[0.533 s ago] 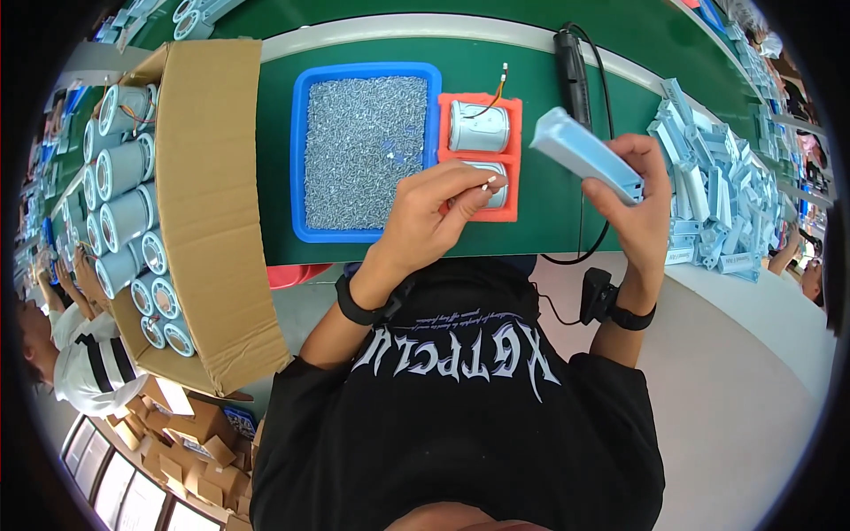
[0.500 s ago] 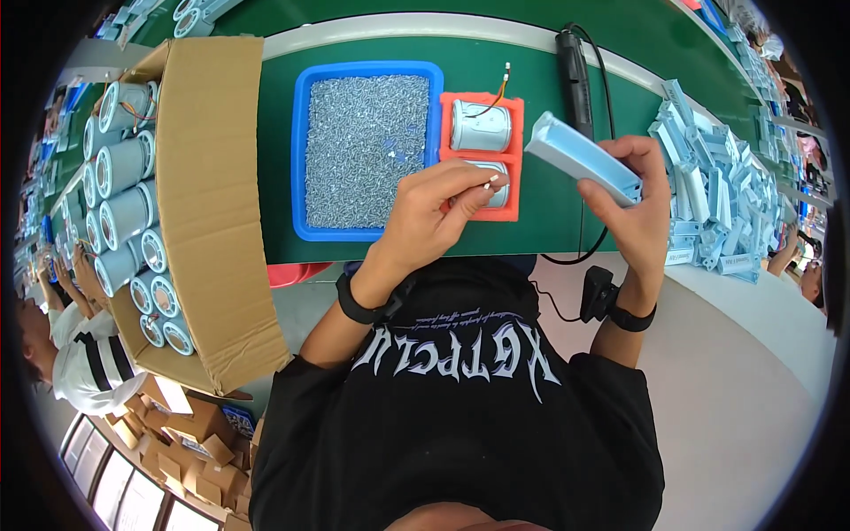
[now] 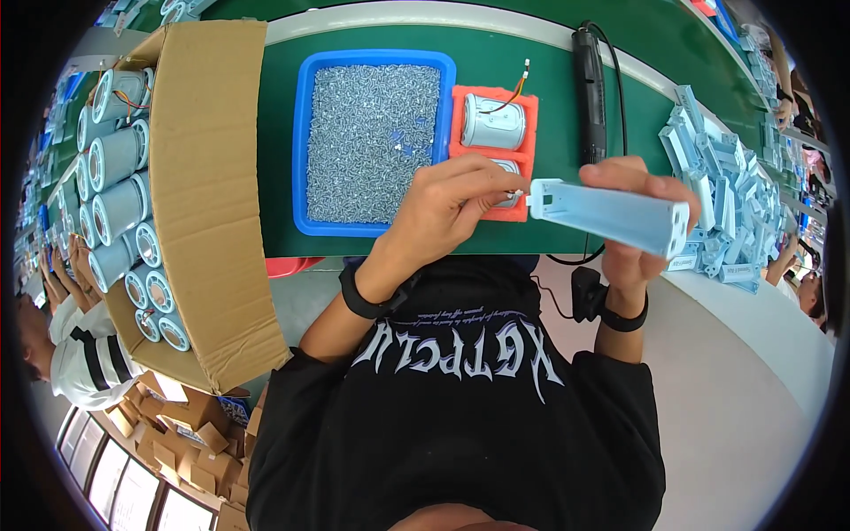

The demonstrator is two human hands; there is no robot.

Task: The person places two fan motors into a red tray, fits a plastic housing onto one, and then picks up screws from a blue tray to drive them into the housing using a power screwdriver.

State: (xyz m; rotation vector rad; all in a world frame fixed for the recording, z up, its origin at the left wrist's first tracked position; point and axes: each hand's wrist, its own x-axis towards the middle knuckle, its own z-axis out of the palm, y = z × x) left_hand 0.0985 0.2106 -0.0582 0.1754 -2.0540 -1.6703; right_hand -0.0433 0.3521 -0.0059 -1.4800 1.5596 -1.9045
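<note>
A: What is seen first, at the far left?
B: At about nine o'clock from the left hand [image 3: 447, 199], pale-blue cylinders [image 3: 115, 159] are held in a cardboard carton [image 3: 208, 177]. At ten o'clock, a blue tray [image 3: 376, 58] is filled with screws [image 3: 363, 133].

A: And the left hand itself?
B: Its thumb and forefinger are brought together; a small white piece [image 3: 516, 193] seems to be pinched at their tips. At half past one from it, two cylinders are seated in a red fixture [image 3: 487, 152], the lower one partly hidden by the fingers.

A: What is set farther right?
B: A black corded tool [image 3: 591, 97] is laid at two o'clock from that hand. The light-blue housing [image 3: 611, 212] is held up at three o'clock from the left fingertips, its long axis tipped from just past nine to just past three.

A: Which hand is nearer?
B: The right hand [image 3: 655, 184] is clamped around the housing. The nine o'clock end is placed just beside the left fingertips; whether contact is made cannot be told. At three o'clock from the right hand, more light-blue parts [image 3: 722, 190] are heaped.
</note>
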